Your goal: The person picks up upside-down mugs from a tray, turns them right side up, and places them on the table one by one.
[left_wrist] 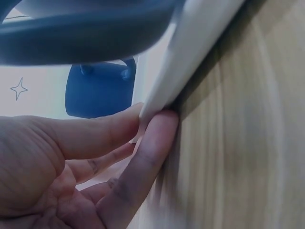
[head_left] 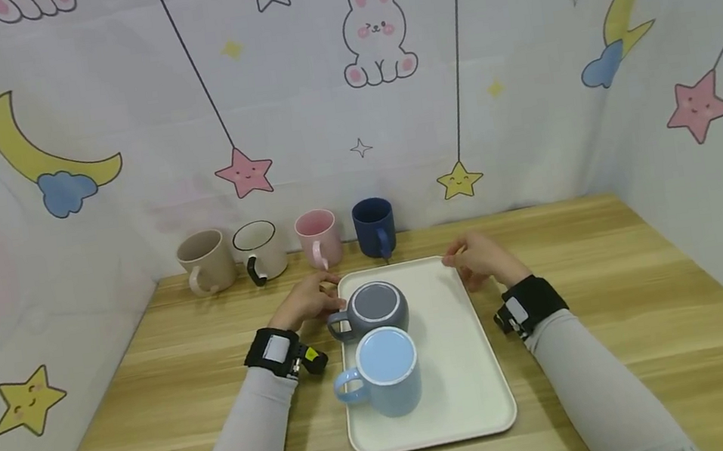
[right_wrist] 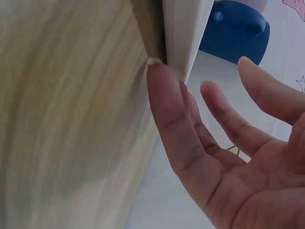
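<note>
A cream rectangular tray (head_left: 455,365) lies on the table with two upside-down mugs along its left side. The grey-blue mug (head_left: 375,304) is farther back, the light blue mug (head_left: 389,370) in front of it; both handles point left, over the rim. At the far left corner my left hand (head_left: 311,298) pinches the tray's rim (left_wrist: 174,62) between thumb and fingertip. My right hand (head_left: 481,257) is at the far right corner, fingertips (right_wrist: 164,78) right at the tray's edge, thumb held away from it.
Behind the tray, several upright mugs stand in a row: a beige mug (head_left: 207,261), a white mug (head_left: 261,248) with a black handle, a pink mug (head_left: 320,237) and a navy mug (head_left: 374,226). A patterned cloth (head_left: 319,109) hangs along the wooden table's (head_left: 618,298) back edge.
</note>
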A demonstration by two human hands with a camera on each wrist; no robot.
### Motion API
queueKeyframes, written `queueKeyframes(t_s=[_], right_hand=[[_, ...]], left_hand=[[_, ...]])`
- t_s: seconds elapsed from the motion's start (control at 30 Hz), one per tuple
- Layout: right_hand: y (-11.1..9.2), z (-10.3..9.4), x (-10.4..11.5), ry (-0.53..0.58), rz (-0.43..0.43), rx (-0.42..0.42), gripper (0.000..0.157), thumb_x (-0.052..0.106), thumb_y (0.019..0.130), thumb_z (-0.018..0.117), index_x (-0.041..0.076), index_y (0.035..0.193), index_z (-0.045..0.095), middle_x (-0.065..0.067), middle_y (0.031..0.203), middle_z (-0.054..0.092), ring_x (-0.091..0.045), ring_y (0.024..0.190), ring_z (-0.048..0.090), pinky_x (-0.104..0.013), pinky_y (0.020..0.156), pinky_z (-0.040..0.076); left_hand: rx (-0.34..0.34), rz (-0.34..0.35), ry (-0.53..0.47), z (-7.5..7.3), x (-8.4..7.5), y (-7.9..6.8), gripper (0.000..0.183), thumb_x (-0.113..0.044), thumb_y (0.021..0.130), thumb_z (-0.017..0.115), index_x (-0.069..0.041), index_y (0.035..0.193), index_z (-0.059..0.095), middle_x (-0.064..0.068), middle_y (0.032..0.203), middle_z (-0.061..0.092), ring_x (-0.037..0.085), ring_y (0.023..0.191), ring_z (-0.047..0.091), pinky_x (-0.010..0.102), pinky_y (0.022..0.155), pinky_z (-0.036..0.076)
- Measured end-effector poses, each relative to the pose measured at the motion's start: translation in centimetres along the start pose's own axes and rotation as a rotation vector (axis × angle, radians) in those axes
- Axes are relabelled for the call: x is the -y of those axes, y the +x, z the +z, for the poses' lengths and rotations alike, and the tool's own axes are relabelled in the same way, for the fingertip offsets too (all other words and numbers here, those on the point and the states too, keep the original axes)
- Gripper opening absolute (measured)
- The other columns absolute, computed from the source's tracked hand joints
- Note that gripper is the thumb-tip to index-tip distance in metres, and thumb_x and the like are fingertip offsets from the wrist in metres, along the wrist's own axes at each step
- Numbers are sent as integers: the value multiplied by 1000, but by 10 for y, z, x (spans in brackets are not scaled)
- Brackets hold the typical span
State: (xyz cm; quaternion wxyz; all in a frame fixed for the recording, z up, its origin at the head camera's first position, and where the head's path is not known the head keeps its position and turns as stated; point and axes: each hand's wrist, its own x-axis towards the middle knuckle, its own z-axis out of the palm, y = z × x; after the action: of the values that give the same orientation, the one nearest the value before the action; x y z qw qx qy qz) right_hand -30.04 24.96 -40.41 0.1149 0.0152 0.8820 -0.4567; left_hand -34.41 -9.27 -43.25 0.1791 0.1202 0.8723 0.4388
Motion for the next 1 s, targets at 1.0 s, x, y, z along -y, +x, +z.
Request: queueKeyframes(t_s=[1.0], right_hand=[[3,5,-6,-28,41,134,40,-14,93,60,-8,132,51,-8,80,47,-17,55,59,-28,56,60]], left_hand=[[441,291,242,-50,-49,-50,39,-20,95,76,-1,127,66,12,119,68,25,109,65,37,92,59]])
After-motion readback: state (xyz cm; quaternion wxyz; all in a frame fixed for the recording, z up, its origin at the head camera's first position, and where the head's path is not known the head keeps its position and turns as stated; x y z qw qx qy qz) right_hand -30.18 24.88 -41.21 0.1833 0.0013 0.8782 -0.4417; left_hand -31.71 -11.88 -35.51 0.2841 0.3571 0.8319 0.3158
